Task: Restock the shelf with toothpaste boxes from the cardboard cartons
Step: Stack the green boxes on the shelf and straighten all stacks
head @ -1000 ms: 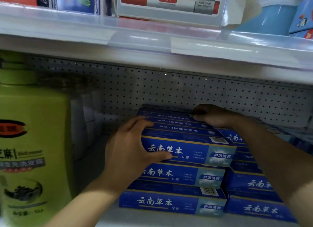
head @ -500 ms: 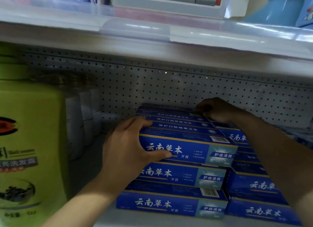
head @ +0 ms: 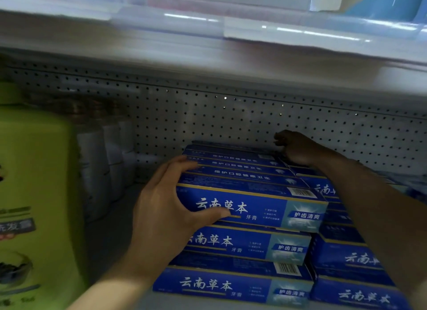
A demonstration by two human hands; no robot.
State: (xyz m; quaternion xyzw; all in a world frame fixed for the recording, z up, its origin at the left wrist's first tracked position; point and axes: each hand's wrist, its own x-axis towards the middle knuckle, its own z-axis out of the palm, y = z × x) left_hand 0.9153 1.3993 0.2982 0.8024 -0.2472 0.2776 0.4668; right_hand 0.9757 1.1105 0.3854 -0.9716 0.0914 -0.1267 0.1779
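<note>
Left hand [head: 166, 215] grips the top row of toothpaste boxes [head: 251, 205] at its left end; right hand [head: 298, 147], fingers curled, holds its far right corner. Slide it back squarely, flush with the stack.

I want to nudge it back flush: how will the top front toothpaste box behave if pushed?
The top front toothpaste box is a long flat-sided carton, so it likely slides, not rolls. It overhangs the box below, so it may skew. The left hand steadies its end.

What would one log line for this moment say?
left hand: grips left end of top blue cardboard toothpaste box | right hand: at stack's back right corner, grip unclear | stage: squaring stack
</note>
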